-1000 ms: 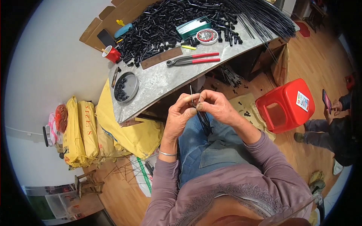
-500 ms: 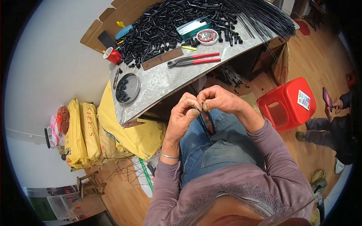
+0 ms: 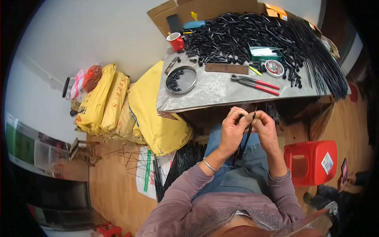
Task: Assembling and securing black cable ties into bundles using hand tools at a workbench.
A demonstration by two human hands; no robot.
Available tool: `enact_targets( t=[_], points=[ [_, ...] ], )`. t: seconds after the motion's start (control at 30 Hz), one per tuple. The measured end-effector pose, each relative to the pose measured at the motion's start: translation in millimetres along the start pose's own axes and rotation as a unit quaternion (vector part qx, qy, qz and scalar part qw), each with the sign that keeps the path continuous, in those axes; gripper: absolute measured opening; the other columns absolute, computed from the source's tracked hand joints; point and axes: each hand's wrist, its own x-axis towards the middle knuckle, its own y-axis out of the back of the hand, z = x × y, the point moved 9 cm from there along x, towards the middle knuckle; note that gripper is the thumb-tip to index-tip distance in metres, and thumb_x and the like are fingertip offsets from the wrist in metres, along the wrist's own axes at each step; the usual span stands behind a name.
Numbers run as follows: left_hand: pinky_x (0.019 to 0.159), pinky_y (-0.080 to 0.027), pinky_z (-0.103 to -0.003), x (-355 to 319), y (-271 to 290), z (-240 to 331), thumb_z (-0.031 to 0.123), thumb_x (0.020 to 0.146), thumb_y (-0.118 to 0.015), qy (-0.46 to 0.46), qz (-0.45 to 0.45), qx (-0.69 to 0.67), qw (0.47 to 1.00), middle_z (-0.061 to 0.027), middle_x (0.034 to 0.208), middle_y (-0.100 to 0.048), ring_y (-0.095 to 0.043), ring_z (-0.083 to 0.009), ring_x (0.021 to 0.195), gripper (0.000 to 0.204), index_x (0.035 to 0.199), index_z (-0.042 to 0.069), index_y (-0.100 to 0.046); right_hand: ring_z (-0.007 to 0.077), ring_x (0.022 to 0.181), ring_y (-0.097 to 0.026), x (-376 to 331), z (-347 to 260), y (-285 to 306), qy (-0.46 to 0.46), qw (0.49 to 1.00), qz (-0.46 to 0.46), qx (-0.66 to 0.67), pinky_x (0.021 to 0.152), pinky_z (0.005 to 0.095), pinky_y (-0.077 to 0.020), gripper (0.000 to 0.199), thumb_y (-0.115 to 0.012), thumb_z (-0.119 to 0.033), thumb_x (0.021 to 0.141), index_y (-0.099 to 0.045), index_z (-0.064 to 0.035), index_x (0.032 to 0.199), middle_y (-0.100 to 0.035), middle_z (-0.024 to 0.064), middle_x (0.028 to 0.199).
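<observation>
My left hand (image 3: pixel 232 134) and my right hand (image 3: pixel 265 129) meet above my lap, just off the table's front edge, both with fingers pinched. Between them are the upper ends of thin black strands (image 3: pixel 246 143), which hang down toward my jeans. A fine light wire (image 3: pixel 236 111) sticks out by the left fingertips. What exactly sits between the pinched fingers is too small to make out. Red-handled pincers (image 3: pixel 256 84) lie on the grey table (image 3: pixel 213 89) beyond my hands.
A heap of black tubular parts (image 3: pixel 244 35), a round tin (image 3: pixel 181 91), a red cup (image 3: pixel 176 42) and long black rods (image 3: pixel 323 65) occupy the table. Yellow sacks (image 3: pixel 158 118) stand left. At right are a red stool (image 3: pixel 310 164) and a person holding a phone (image 3: pixel 344 170).
The view has turned, so the table and sacks sit differently in it and more black rods show beside my left leg. Both hands stay pinched close together on the strands.
</observation>
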Motion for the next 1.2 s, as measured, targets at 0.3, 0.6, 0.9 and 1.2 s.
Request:
enact_targets(
  t=[0.3,0.6,0.9,1.2],
  points=[
    [0.064,-0.04,-0.022,5,20,9,0.018,0.09,-0.064,-0.053,-0.016,0.082,0.995,0.0005,0.085,-0.05,-0.047,-0.0076,0.073,0.019,0.084,0.001,-0.06,0.0073,0.073,-0.057,4,17,-23,-0.054,0.99,-0.126,-0.038,0.067,0.0226,-0.0471,0.016,-0.068,-0.007,0.082,-0.066,0.0036,0.093,-0.064,0.0012,0.079],
    [0.074,-0.048,-0.039,88,164,83,0.019,0.08,-0.066,-0.16,0.083,0.601,0.779,-0.0118,0.085,-0.066,-0.06,-0.0287,0.081,0.017,0.087,0.004,-0.069,0.0086,0.073,-0.058,15,19,-25,-0.066,0.988,-0.141,-0.021,0.068,0.0237,-0.0475,0.009,-0.067,-0.009,0.083,-0.065,-0.0007,0.087,-0.064,0.0023,0.079],
    [0.067,-0.05,-0.041,140,207,38,0.024,0.073,-0.068,-0.039,-0.075,0.821,0.564,-0.0181,0.077,-0.067,-0.065,-0.0335,0.077,0.02,0.072,0.004,-0.071,0.0103,0.072,-0.058,26,29,-32,-0.076,0.984,-0.156,-0.032,0.068,0.0249,-0.0475,0.012,-0.065,-0.012,0.085,-0.065,0.0001,0.087,-0.064,0.0038,0.079],
    [0.066,-0.051,-0.042,146,204,35,0.029,0.074,-0.07,-0.02,-0.089,0.815,0.573,-0.0192,0.078,-0.066,-0.066,-0.0318,0.079,0.027,0.075,0.002,-0.068,0.0098,0.07,-0.057,32,29,-31,-0.072,0.985,-0.155,-0.005,0.066,0.0248,-0.0466,0.012,-0.066,-0.012,0.086,-0.063,-0.0004,0.086,-0.062,0.003,0.076]
  ],
)
